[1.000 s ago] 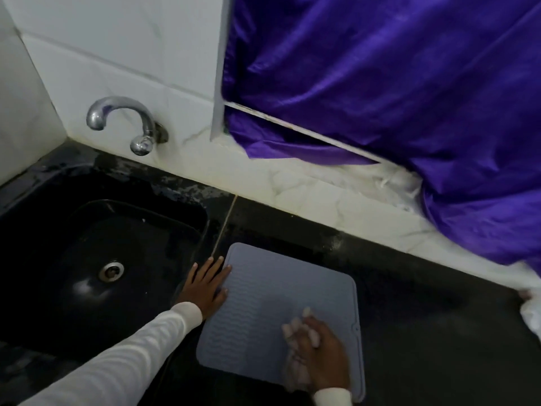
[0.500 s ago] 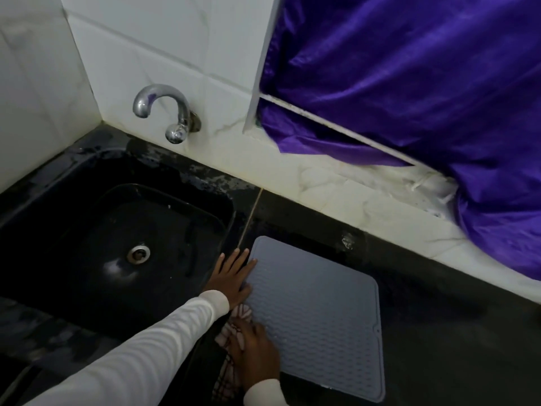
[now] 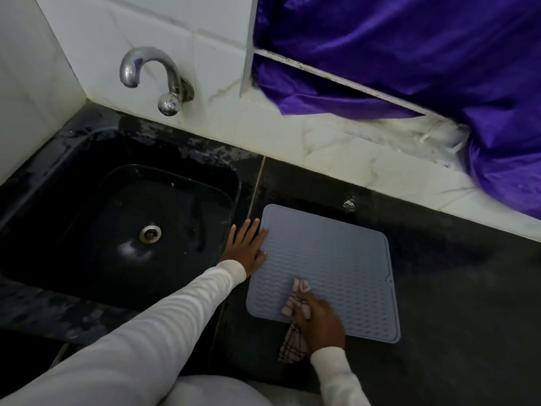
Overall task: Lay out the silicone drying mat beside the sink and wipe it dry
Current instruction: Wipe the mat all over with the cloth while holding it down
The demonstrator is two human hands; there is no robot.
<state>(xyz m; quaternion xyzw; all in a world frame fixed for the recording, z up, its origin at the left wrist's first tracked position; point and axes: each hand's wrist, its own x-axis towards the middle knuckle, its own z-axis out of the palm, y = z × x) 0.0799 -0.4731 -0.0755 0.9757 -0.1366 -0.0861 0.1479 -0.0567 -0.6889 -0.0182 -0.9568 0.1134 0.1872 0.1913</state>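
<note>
Since half a second ago the right hand (image 3: 317, 322) has been sliding its checked cloth (image 3: 294, 323) from the mat's near left corner inward, and it is now pressing on the ribbed surface close to the near edge. The black table (image 3: 456, 288) is carrying one grey-blue silicone drying mat (image 3: 333, 259), lying flat just right of the one black sink (image 3: 140, 218) — a narrow strip of table is showing between them. One purple curtain (image 3: 409, 54) is hanging over the white ledge behind, and one chrome tap (image 3: 155, 77) is curving out of the tiled wall above the sink. Two white-sleeved arms are reaching in from the near side; the left is stretching long and diagonal, the right is bending short. The left hand (image 3: 247, 249) is lying flat with fingers spread — fingertips are resting on the mat's left edge, gripping nothing. The right hand's fingers are curling closed around the bunched cloth, whose tail is trailing off the mat toward the person.
</note>
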